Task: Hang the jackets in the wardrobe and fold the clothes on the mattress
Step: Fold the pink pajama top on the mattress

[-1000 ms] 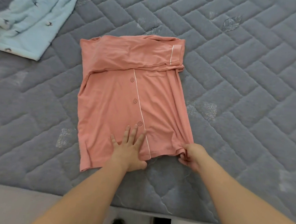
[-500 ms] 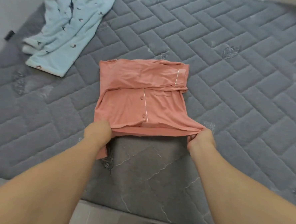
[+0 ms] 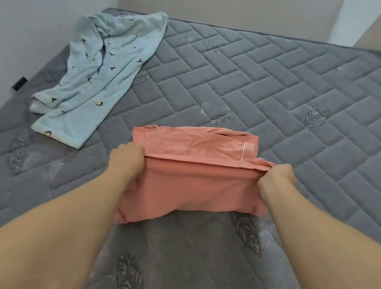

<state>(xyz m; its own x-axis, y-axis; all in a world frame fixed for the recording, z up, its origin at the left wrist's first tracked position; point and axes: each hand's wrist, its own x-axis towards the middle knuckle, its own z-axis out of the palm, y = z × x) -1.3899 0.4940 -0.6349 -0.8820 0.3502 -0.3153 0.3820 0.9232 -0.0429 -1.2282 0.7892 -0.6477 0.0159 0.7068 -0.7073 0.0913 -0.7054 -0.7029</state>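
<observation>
A salmon-pink pajama shirt (image 3: 191,184) lies on the grey quilted mattress (image 3: 277,87), its lower half folded up over its upper part. My left hand (image 3: 126,160) grips the left corner of the folded hem. My right hand (image 3: 276,178) pinches the right corner of the same hem. Both hold the edge stretched across the shirt's middle. The folded sleeves and a white-piped cuff show beyond the hem. A light blue garment (image 3: 95,76) with small dark bird prints lies crumpled at the mattress's far left.
A pale wall (image 3: 36,18) runs along the mattress's left and far sides. A small black tab (image 3: 19,83) sticks out at the left mattress edge. Bare grey mattress stretches to the right and toward me.
Both hands took the shirt's bottom hem and carried it away from me, folding the lower half over the buttons. My head has lifted, showing more of the mattress and wall.
</observation>
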